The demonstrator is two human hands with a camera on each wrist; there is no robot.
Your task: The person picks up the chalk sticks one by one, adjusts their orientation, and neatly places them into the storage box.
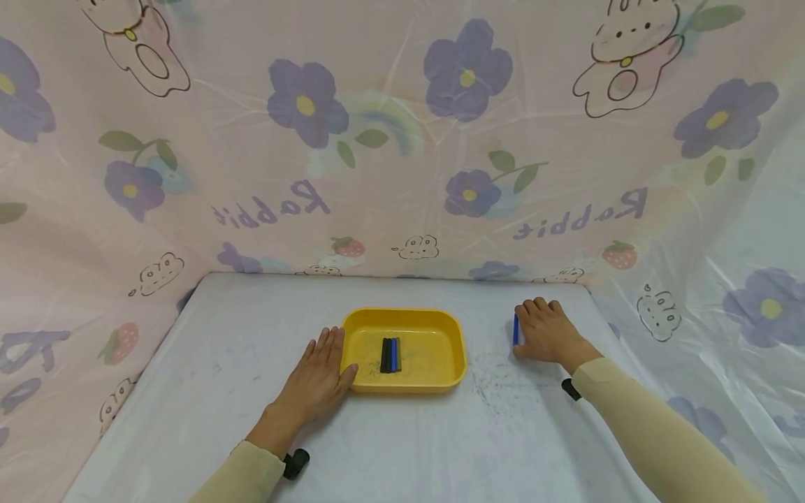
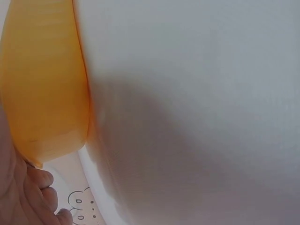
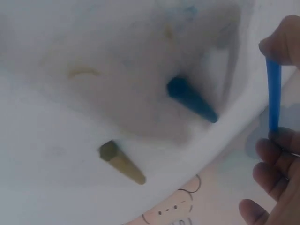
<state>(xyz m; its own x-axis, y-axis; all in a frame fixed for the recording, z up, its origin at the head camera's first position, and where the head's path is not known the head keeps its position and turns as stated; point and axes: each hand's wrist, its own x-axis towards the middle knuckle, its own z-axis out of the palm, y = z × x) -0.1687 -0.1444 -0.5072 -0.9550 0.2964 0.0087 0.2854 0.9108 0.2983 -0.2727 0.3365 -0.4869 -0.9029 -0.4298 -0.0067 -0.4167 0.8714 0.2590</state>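
Observation:
My right hand [image 1: 546, 332] pinches a blue crayon [image 3: 274, 93] by its ends, thumb at one and fingertips at the other, over the right side of the table. Two more sticks, a dark blue crayon [image 3: 192, 98] and an olive crayon [image 3: 123, 163], lie on the table near that hand in the right wrist view; the head view hides them. With fingers extended, my left hand [image 1: 314, 381] rests against the left side of a yellow tray [image 1: 434, 349], its thumb at the near left corner. Inside the tray several crayons [image 1: 390, 355], black, blue and olive, lie side by side.
The white tabletop [image 1: 220, 370] carries smudges and coloured scribbles right of the tray. A patterned pink curtain [image 1: 390, 175] rises behind the far edge and along both sides. Black wrist devices [image 1: 296, 464] sit on both wrists.

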